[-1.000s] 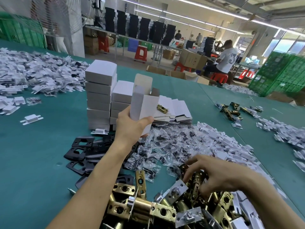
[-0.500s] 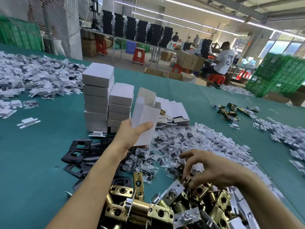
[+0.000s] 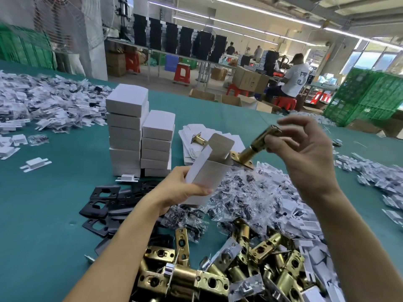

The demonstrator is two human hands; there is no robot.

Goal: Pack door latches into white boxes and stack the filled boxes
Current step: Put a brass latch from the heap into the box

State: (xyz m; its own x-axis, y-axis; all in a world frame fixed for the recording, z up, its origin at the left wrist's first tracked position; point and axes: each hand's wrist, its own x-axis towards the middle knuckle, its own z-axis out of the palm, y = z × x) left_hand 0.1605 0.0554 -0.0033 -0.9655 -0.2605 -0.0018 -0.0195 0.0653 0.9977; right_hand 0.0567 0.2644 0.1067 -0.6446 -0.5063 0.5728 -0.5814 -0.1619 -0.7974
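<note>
Two hands work above the green table. The left hand grips an open white box, flap up. At its two o'clock, the right hand pinches a brass latch, angled toward the box mouth. Filled boxes stand stacked at eleven o'clock.

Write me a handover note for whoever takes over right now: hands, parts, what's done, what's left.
Left hand: holds an open white box, flap up, mouth toward the latch.
Right hand: holds a brass latch, faceplate end at the box mouth, not yet inside.
Done: two stacks of closed boxes behind the left hand.
Supplies: latch pile nearest you; flat box blanks behind the open box.
Left: insert the latch, close the flap, stack, repeat.
</note>
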